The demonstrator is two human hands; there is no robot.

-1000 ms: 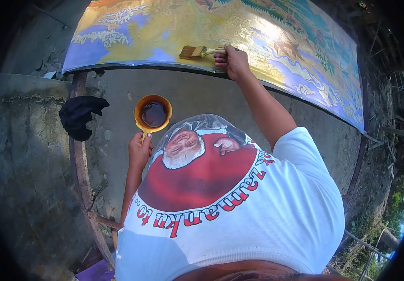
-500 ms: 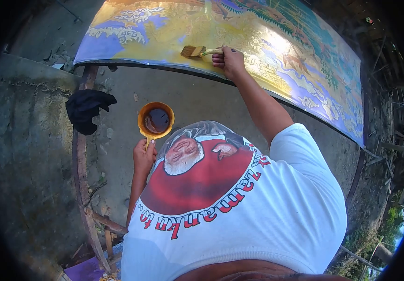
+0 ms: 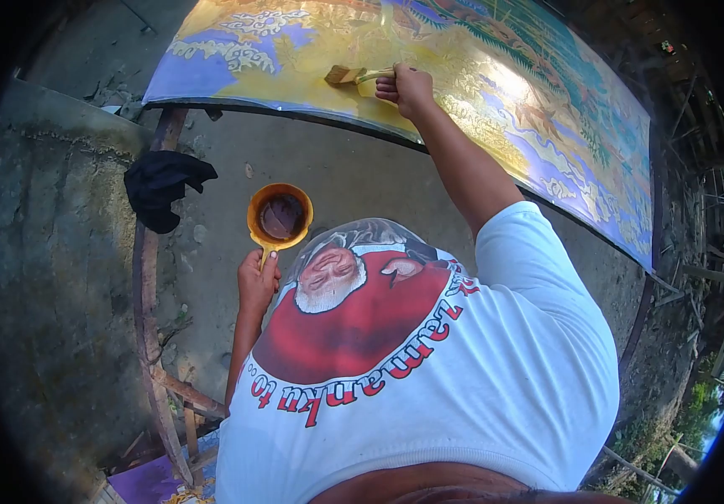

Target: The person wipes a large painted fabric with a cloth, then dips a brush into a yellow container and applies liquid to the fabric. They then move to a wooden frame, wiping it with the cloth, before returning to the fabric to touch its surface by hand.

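Ground: bare grey concrete floor (image 3: 354, 176) outdoors, with a rough concrete wall (image 3: 43, 252) at the left.
Painted cloth (image 3: 496, 76): long sheet stretched across the top of the view, glossy, with yellow-gold fields, blue and violet cloud shapes and green foliage patterns.
Brush (image 3: 347, 76): flat, pale wooden handle, tan bristles lying on the yellow part of the cloth.
Right hand (image 3: 408, 88): arm stretched forward, fingers closed round the brush handle.
Dipper (image 3: 279, 217): round orange cup with a short handle, holding dark brown liquid, over the floor below the cloth's edge.
Left hand (image 3: 258, 281): fingers gripping the dipper's handle.
Black rag (image 3: 165, 186): draped over the rusty frame rail (image 3: 139, 286) at the left.
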